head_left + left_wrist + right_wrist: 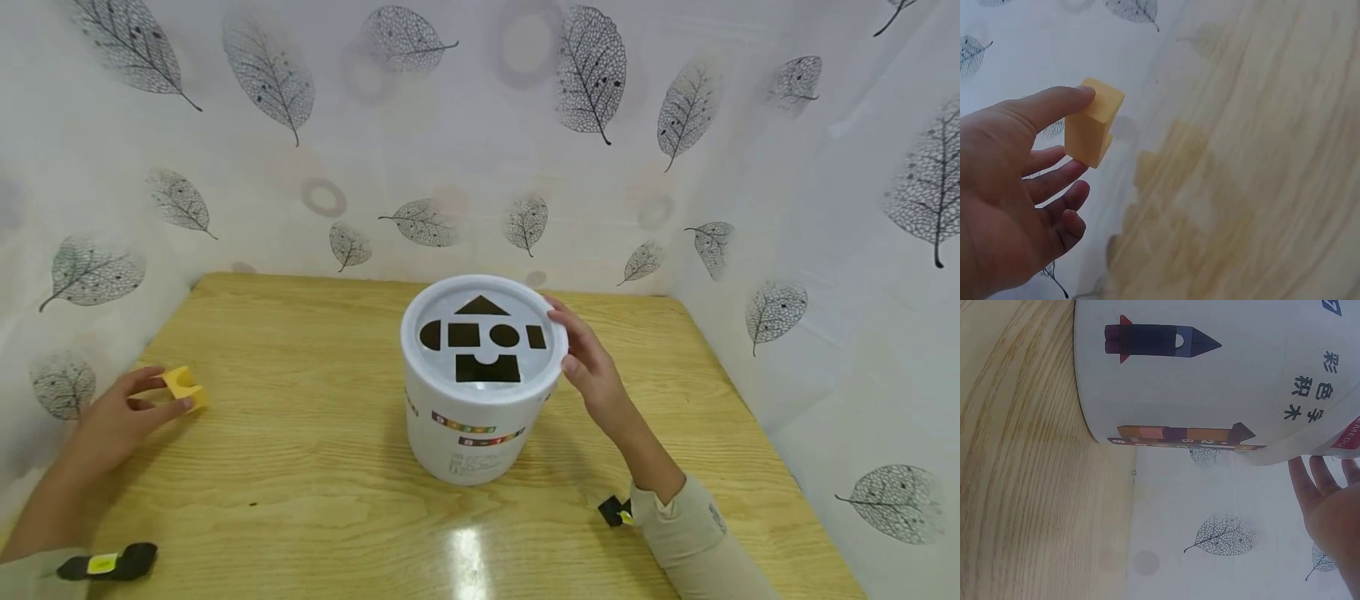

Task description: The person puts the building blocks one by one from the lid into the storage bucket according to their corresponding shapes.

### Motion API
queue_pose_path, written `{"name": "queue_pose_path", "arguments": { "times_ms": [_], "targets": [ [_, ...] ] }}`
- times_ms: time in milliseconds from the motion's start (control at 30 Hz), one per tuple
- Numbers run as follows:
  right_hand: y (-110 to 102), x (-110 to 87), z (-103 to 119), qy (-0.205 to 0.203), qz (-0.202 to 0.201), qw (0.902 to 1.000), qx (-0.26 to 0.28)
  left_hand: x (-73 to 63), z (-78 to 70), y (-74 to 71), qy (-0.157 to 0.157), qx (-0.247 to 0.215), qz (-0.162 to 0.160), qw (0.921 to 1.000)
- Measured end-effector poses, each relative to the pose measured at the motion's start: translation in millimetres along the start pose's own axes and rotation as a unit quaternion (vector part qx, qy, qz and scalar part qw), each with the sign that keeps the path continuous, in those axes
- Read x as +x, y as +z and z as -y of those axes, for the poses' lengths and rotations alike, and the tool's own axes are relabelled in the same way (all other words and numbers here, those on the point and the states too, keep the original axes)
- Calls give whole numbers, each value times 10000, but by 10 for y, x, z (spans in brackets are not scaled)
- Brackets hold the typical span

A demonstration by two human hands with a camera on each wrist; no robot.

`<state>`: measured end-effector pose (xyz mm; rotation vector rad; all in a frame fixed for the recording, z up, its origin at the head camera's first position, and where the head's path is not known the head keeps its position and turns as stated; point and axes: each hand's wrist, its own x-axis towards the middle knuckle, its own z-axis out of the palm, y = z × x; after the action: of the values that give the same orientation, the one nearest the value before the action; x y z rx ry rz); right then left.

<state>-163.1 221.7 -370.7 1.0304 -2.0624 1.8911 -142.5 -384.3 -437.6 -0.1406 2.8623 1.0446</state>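
Observation:
In the head view my left hand [112, 425] is out at the left, above the table. It pinches a yellow toy block [184, 388] with a rounded notch between thumb and fingers; the left wrist view shows the thumb on top of the block [1092, 122] and the fingertips below. A white bucket [465, 442] stands upright mid-table under a lid [442, 375] with cut-out shapes: triangle, circle, half-round, rectangles and a notched slot. My right hand [600, 383] rests against the lid's right rim, its fingers [1302, 478] fairly straight in the right wrist view.
The wooden table [300, 500] is bordered at the back and sides by a pale curtain [450, 150] printed with leaves. Black straps with yellow labels hang at both wrists. Printed pictures and lettering cover the bucket's side.

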Motion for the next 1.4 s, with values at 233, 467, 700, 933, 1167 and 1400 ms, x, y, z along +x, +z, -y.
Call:
{"name": "queue_pose_path", "arguments": {
  "times_ms": [233, 467, 700, 933, 1167, 1400],
  "targets": [
    [0, 3, 13, -4, 3, 10000, -9, 56, -152, 165, 368, -165, 219, 9989],
    [-5, -3, 14, 20, 10, 10000, -17, 76, -219, 280, 374, 11, 382, 9986],
    [4, 4, 31, 77, 21, 10000, -23, 59, -196, 261, 550, 66, 720, 9959],
    [9, 4, 24, 52, 11, 10000, -11, -21, -160, 207, 656, 59, 958, 9932],
    [5, 3, 14, 20, -20, 10000, 20, -1, -187, 231, 799, 75, 862, 9930],
    [7, -2, -9, 26, -48, 9999, 107, -14, -279, 294, 568, 132, 732, 9956]
  ]
}}
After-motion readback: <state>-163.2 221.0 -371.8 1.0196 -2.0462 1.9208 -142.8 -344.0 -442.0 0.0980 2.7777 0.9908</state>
